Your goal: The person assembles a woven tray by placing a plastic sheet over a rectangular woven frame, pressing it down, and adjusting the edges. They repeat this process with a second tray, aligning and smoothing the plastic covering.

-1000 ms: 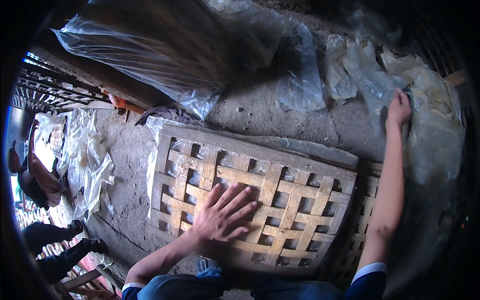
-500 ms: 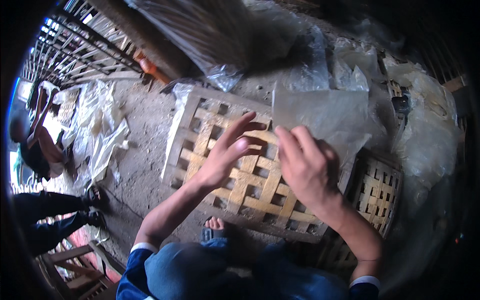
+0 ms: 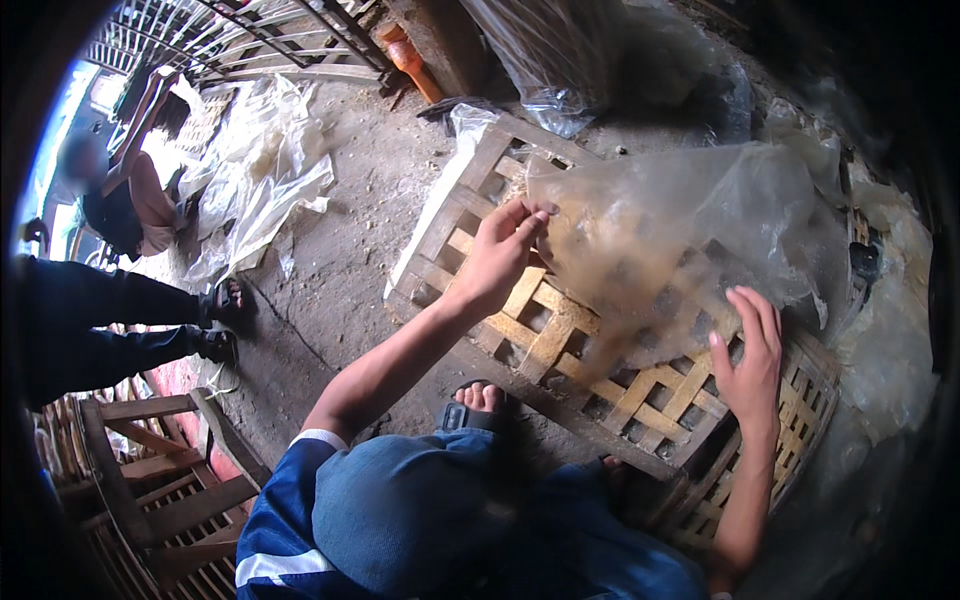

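The person's left hand (image 3: 508, 248) pinches a corner of a cloudy plastic sheet (image 3: 690, 215) between thumb and fingertips. The right hand (image 3: 750, 365) is open, fingers parted, beside the sheet's near right edge; whether it touches cannot be told. The sheet lies partly over a woven frame (image 3: 590, 428), rumpled rather than flat, so it appears only partly spread: the frame's left end and near strips remain bare. Beyond, a second woven frame (image 3: 805, 395) and loose plastic (image 3: 890, 325) lie to the right.
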`<state>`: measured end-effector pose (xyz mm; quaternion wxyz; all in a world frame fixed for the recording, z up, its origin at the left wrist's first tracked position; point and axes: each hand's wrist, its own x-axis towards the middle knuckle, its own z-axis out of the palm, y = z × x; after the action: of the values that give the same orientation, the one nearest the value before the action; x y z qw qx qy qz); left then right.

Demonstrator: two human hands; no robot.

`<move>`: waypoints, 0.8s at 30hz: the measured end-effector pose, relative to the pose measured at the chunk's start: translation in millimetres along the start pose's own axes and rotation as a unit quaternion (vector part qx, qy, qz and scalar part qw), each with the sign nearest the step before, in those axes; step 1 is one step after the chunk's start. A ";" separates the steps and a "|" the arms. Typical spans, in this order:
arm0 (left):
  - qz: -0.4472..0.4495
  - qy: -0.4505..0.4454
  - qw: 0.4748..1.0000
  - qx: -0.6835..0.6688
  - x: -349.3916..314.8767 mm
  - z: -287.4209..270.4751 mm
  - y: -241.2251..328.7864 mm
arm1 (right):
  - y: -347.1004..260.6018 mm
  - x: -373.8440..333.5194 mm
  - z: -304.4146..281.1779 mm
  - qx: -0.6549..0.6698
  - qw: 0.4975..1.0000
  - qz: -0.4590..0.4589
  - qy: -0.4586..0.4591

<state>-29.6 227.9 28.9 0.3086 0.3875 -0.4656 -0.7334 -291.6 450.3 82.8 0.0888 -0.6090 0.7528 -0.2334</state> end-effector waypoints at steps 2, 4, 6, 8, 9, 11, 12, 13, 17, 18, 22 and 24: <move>0.006 0.025 0.999 0.023 9.3 -0.4 -1.0 | 35.8 -29.1 11.5 -0.056 0.998 0.000 -0.037; 0.003 0.019 0.994 0.105 16.4 -19.9 1.4 | 48.8 -46.3 27.0 -0.086 0.995 -0.007 -0.055; 0.025 0.046 0.991 0.122 25.7 -26.7 -0.8 | 55.7 -54.8 38.1 -0.108 0.993 -0.012 -0.050; 0.048 0.062 0.990 0.119 35.1 -29.5 -1.8 | 58.6 -54.6 42.0 -0.096 0.995 -0.014 -0.037; 0.043 0.063 0.991 0.107 37.9 -28.1 -2.3 | 59.7 -53.6 43.1 -0.090 0.995 -0.015 -0.028; 0.036 0.067 0.994 0.081 42.6 -25.2 -3.7 | 60.2 -50.6 45.2 -0.119 0.993 0.002 -0.008; 0.032 0.061 0.995 0.070 44.8 -25.5 -4.5 | 59.3 -47.6 46.4 -0.134 0.991 0.009 0.003; 0.032 0.062 0.995 0.065 45.6 -24.5 -6.3 | 57.6 -43.5 47.6 -0.149 0.989 0.016 0.013; 0.033 0.064 0.997 0.032 45.3 -15.9 -8.6 | 58.1 -23.4 53.6 -0.160 0.987 -0.020 0.029; 0.035 0.062 0.997 0.020 47.1 -15.3 -9.9 | 64.3 -21.1 59.4 -0.164 0.984 -0.038 0.058; 0.064 0.040 0.997 -0.001 51.1 -13.6 -16.6 | 77.9 -15.0 68.9 -0.170 0.979 -0.082 0.082; 0.078 0.042 0.996 0.012 53.9 -11.3 -18.1 | 78.6 -13.7 71.9 -0.160 0.981 -0.081 0.081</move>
<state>-49.1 185.9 -6.0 0.3795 0.3841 -0.4898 -0.6845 -327.0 457.7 -18.4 -0.0899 -0.6534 0.7334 -0.1648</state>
